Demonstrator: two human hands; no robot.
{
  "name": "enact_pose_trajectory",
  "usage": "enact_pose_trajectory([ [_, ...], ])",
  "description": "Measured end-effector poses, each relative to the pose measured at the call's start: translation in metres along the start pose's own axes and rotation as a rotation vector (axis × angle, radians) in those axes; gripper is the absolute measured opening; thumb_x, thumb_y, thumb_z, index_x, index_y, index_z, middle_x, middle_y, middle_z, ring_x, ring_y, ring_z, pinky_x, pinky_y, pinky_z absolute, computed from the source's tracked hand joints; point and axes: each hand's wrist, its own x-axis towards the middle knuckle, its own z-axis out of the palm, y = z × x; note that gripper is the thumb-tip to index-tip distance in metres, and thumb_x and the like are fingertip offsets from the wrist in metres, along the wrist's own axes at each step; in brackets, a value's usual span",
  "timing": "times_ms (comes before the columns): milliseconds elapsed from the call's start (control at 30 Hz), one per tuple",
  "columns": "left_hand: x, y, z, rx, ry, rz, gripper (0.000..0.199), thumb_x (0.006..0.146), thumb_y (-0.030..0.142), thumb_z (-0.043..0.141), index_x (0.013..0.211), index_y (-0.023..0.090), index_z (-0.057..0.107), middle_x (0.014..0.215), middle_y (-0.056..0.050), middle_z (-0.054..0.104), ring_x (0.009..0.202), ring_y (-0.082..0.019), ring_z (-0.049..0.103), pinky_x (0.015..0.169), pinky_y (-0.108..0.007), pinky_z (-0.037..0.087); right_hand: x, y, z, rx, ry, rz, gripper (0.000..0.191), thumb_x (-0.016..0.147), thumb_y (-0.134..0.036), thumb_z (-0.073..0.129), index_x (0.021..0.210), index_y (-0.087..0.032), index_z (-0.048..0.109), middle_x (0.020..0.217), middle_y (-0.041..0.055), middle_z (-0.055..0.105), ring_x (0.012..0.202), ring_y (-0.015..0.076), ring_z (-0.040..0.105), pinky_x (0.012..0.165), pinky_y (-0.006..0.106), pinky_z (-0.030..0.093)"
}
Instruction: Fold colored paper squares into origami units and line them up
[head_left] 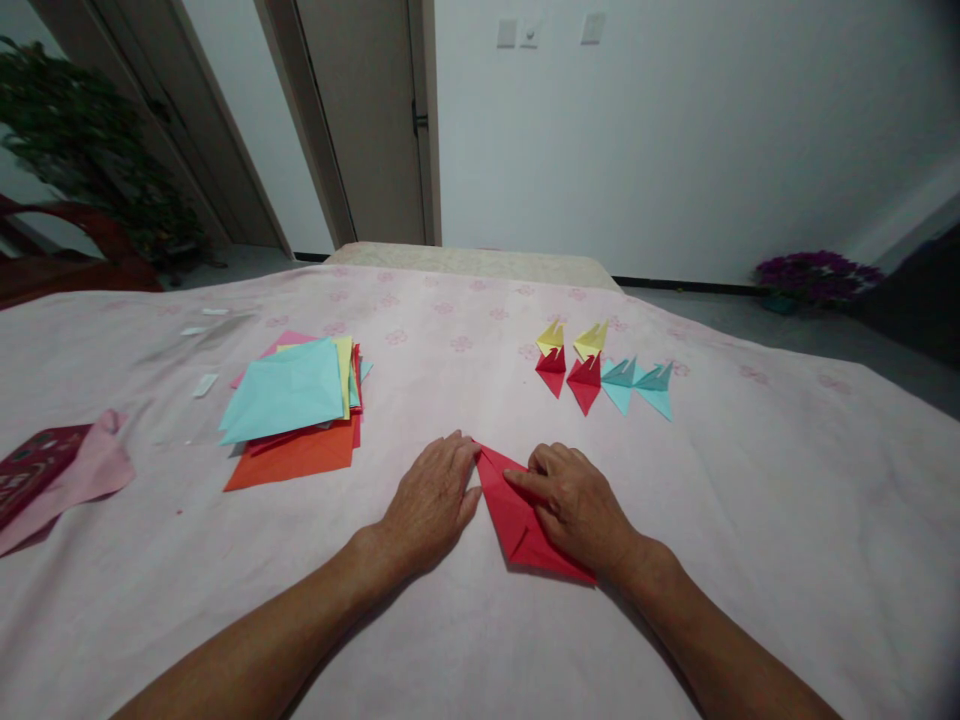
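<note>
A folded sheet of red origami paper [517, 515] lies on the cloth in front of me, with creased flaps and a pointed far corner. My left hand [435, 497] rests flat along its left side, fingers stretched out and tips touching that far corner. Over the paper's right side is my right hand [576, 498]. Its index finger points left and presses on the red surface, while the other fingers are curled closed against the right edge. What lies beneath the curled fingers is hidden.
Several small folded paper cranes, yellow [591, 341], red [584, 383] and light blue [654, 388], stand beyond my right hand. To the left lies a stack of coloured paper [289, 385]. A dark red packet [41, 470] with pink paper sits at the far left on the tablecloth [787, 520].
</note>
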Motion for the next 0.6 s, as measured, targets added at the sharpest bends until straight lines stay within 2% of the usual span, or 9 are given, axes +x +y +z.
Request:
enact_pose_trajectory([
  [200, 0.0008, 0.0018, 0.0003, 0.055, -0.020, 0.008, 0.049, 0.097, 0.025, 0.045, 0.144, 0.014, 0.038, 0.145, -0.015, 0.049, 0.139, -0.029, 0.041, 0.116, -0.050, 0.033, -0.0005, 0.0000, 0.0009, -0.017, -0.023, 0.003, 0.035, 0.085, -0.007, 0.053, 0.110, -0.025, 0.070, 0.088, 0.0056, 0.053, 0.083, 0.0208, 0.044, 0.075, 0.034, 0.033],
  [600, 0.0020, 0.0017, 0.0013, 0.061, -0.023, -0.019, 0.049, 0.096, 0.028, 0.047, 0.142, 0.012, 0.041, 0.144, -0.018, 0.048, 0.138, -0.030, 0.041, 0.116, -0.051, 0.032, -0.0010, -0.0006, 0.0001, -0.027, -0.014, -0.005, 0.031, 0.088, -0.009, 0.052, 0.108, -0.025, 0.069, 0.088, 0.0060, 0.054, 0.084, 0.0208, 0.045, 0.074, 0.034, 0.034],
])
